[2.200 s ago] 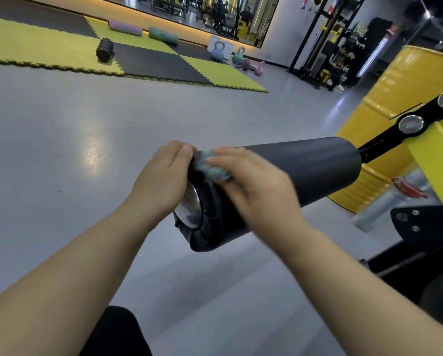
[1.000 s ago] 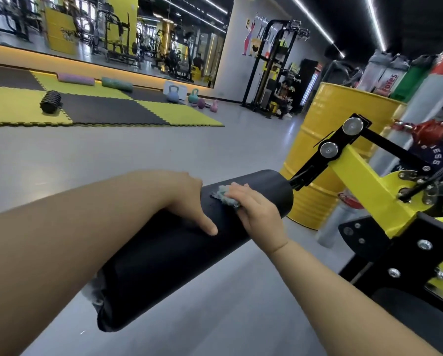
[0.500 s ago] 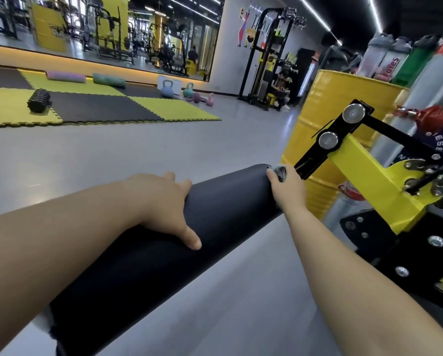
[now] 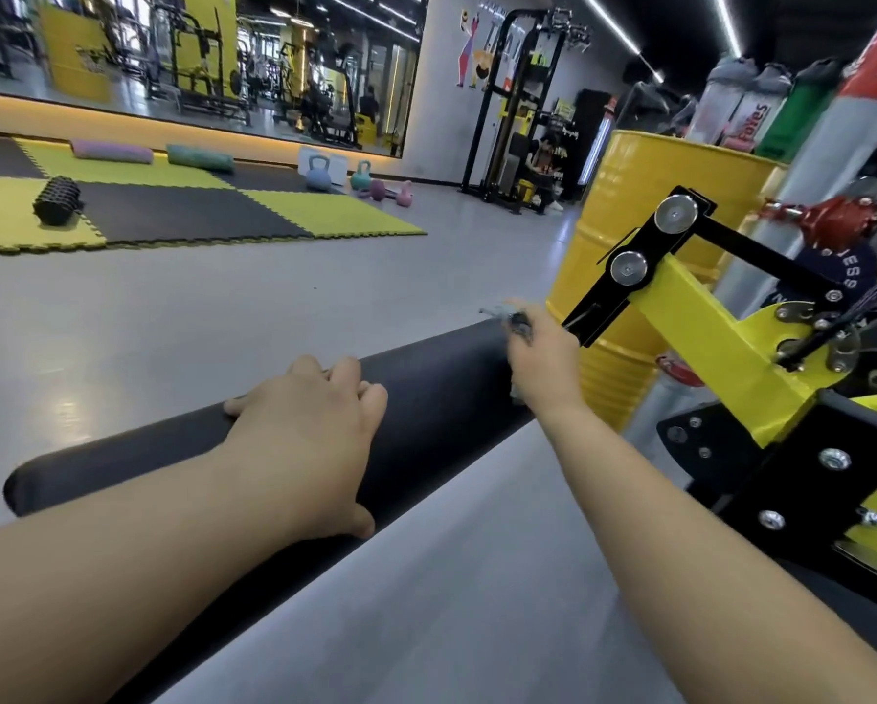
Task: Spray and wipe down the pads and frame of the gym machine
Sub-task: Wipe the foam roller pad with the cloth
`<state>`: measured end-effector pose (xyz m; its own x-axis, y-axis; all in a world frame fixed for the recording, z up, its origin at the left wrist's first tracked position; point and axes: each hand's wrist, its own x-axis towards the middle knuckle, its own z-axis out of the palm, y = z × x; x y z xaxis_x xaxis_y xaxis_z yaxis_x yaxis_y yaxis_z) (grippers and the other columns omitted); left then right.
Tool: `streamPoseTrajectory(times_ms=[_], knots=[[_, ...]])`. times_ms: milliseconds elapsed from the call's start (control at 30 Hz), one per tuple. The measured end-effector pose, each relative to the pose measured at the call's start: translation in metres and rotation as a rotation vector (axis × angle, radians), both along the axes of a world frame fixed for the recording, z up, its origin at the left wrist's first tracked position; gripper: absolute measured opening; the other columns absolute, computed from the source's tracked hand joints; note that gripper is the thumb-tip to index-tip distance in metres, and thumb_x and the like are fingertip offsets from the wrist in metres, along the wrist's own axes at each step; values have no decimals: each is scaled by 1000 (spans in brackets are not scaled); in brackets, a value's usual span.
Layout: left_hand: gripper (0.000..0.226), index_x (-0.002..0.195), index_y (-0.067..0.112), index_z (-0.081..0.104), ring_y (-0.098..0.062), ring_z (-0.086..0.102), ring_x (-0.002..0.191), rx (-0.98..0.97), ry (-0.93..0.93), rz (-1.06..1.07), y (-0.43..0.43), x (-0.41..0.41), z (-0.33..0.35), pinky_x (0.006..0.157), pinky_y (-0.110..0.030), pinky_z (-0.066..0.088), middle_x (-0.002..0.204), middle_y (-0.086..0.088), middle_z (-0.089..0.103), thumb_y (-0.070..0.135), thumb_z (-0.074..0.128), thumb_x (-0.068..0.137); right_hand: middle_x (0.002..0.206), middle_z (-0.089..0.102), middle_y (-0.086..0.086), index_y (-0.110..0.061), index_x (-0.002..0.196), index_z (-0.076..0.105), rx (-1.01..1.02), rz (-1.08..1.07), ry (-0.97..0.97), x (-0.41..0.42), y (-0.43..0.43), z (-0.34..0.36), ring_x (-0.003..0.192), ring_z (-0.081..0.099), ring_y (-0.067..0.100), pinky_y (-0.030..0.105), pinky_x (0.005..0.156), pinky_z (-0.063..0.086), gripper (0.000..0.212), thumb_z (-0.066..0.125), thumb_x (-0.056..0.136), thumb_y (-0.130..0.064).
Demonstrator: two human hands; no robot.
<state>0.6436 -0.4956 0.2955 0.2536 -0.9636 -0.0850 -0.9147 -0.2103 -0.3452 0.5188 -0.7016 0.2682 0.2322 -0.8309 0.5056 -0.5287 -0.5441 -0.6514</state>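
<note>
Left hand [image 4: 304, 439], right hand [image 4: 540, 360] with cloth [image 4: 502, 313] on pad [image 4: 441, 383]; "ESS" lettering [image 4: 851, 272] nearby

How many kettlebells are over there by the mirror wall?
4. A blue-grey kettlebell stands at the mat's far corner, a teal kettlebell right of it, then a purple kettlebell and a pink kettlebell on the grey floor. More may hide behind them.

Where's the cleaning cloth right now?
In the head view, right of centre: the right hand holds the cloth at the far end of the black pad, just beside the machine's black bracket.
</note>
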Motion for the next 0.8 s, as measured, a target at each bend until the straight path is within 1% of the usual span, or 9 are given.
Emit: streamPoseTrajectory(times_ms=[100, 167, 267, 333, 367, 500, 633, 700, 800], knots=[[83, 126, 17, 26, -24, 40, 99, -8, -12, 7, 0, -3, -3, 77, -42, 53, 116, -4, 32, 72, 54, 71, 98, 64, 14, -15, 102, 63, 119, -183, 52, 1, -27, -3, 95, 57, 36, 38, 75, 45, 21, 43, 94, -14], [83, 126, 17, 25, -24, 39, 98, -17, -22, 11, -2, -3, -6, 76, -42, 53, 116, -4, 32, 71, 55, 71, 99, 64, 14, -16, 104, 63, 24, -143, 195, 17, -13, -9, 96, 56, 36, 37, 75, 44, 26, 42, 92, -10], [84, 126, 18, 25, -25, 39, 99, -25, -1, 24, -5, -3, -5, 75, -44, 54, 117, -4, 32, 69, 59, 69, 109, 66, 10, -24, 121, 59, -125, 170, 282, 33, 35, -8, 101, 59, 28, 37, 87, 46, 35, 48, 91, -11], [86, 128, 17, 24, -27, 39, 103, -34, -12, 15, -6, -5, -7, 73, -44, 54, 118, -5, 32, 69, 59, 69, 111, 66, 4, -25, 131, 50, -55, 423, 254, 30, 52, -2, 99, 59, 19, 28, 88, 45, 41, 54, 92, -14], [87, 129, 16, 23, -27, 39, 104, -39, -32, 5, -5, -5, -9, 73, -45, 54, 119, -6, 32, 69, 59, 70, 108, 64, 3, -25, 132, 46, -21, 444, 216, 29, 49, 4, 97, 59, 17, 24, 85, 45, 42, 56, 92, -17], [83, 128, 14, 24, -32, 41, 108, -60, -85, -18, -4, -11, -16, 75, -52, 53, 122, -9, 31, 63, 62, 73, 113, 61, 10, -12, 120, 50, 36, -17, -18, 15, -25, 20, 104, 56, 26, 26, 81, 41, 29, 57, 93, -23], [86, 129, 13, 23, -36, 42, 108, -52, -83, -13, -7, -13, -18, 76, -57, 53, 122, -12, 30, 61, 65, 72, 116, 60, 18, -7, 115, 55, 61, -231, 317, 23, -39, 5, 107, 53, 36, 35, 78, 38, 24, 46, 95, -14], [87, 129, 14, 23, -35, 42, 106, -75, -87, -12, -8, -13, -18, 76, -57, 53, 121, -11, 31, 63, 65, 71, 113, 62, 16, -9, 117, 55, -44, -141, 401, 36, -9, 2, 105, 54, 35, 33, 73, 35, 25, 44, 95, -12], [88, 130, 15, 25, -33, 41, 107, -70, -54, -5, -5, -14, -15, 76, -56, 53, 121, -10, 32, 66, 64, 70, 107, 65, 7, -15, 118, 56, -78, 202, 333, 39, 39, 1, 102, 57, 25, 31, 83, 43, 24, 50, 94, -15]])
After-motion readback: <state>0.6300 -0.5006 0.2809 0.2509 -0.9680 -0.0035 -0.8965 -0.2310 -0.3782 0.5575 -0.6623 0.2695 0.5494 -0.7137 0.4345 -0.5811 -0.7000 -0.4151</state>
